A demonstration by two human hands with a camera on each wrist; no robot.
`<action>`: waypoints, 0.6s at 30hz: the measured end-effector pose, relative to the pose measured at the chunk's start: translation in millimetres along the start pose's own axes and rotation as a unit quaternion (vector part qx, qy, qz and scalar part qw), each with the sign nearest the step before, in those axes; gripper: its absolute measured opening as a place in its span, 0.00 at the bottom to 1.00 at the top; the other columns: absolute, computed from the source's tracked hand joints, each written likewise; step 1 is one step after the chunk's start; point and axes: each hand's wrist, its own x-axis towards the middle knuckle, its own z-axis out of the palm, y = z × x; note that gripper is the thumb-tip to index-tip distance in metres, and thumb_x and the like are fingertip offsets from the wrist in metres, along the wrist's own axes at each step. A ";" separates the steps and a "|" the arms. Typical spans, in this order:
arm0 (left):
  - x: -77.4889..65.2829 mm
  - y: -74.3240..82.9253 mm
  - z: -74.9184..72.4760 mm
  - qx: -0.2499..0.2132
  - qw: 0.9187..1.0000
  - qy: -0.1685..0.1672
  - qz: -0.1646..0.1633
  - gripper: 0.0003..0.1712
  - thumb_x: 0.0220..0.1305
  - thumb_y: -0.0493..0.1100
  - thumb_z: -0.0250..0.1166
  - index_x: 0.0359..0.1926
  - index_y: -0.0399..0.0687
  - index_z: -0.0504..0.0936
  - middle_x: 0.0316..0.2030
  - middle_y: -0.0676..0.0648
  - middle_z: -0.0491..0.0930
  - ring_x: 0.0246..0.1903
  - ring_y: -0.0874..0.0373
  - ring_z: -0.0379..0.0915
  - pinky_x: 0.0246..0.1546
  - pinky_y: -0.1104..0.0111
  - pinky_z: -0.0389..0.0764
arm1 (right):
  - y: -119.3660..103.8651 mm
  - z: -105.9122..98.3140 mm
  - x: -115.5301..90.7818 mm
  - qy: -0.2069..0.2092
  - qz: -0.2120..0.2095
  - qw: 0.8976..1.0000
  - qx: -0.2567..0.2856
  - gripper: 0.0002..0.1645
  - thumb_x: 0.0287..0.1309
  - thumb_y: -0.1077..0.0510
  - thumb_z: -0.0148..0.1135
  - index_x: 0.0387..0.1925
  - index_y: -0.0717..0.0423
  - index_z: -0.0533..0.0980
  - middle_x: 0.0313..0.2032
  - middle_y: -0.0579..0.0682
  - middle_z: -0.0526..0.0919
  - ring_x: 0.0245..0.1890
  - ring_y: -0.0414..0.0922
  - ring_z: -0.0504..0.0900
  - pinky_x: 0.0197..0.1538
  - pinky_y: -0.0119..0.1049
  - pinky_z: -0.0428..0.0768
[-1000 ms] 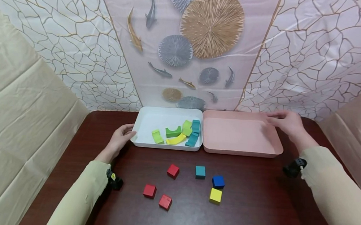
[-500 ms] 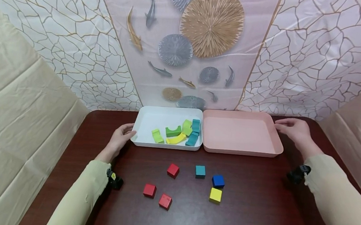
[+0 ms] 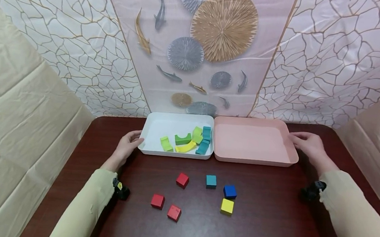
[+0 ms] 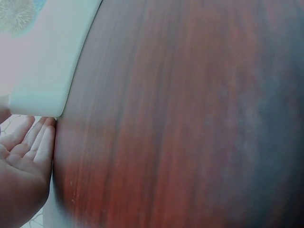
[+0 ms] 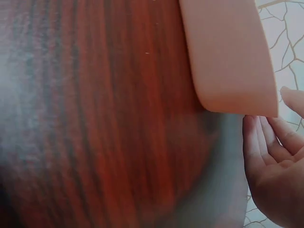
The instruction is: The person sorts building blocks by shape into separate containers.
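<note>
At the left end of the white tray (image 3: 154, 130), my left hand (image 3: 125, 146) touches the tray's side. In the left wrist view its fingers (image 4: 40, 142) lie fairly straight against the tray's end, and part of the thumb is cut off. My right hand (image 3: 311, 147) is at the right end of the pink tray (image 3: 249, 141), fingertips against the outer wall. The right wrist view shows those fingers (image 5: 259, 142) extended, with the thumb apart from the rim. Inside the white tray lie a yellow curved block (image 3: 185, 147), a green arch block (image 3: 182, 138), and several lime and teal blocks.
On the dark wooden table (image 3: 270, 210), in front of the trays, are three red cubes (image 3: 158, 201), a teal cube (image 3: 211, 181), a blue cube (image 3: 230, 191) and a yellow cube (image 3: 227, 206). A patterned cloth (image 3: 269, 46) hangs right behind the trays.
My right hand has moved from the pink tray's far right corner out and down to its right end. The left hand, trays and blocks have stayed in place.
</note>
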 end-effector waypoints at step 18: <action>22.7 -29.1 -1.9 0.004 1.000 0.012 0.007 0.33 0.84 0.42 0.55 0.81 0.35 0.59 0.79 0.32 0.62 0.77 0.38 0.62 0.74 0.56 0.70 | 16.4 8.1 -5.1 -0.006 0.004 1.000 0.026 0.45 0.79 0.39 0.53 0.71 0.78 0.67 0.60 0.67 0.80 0.34 0.17 0.70 0.38 0.17 0.76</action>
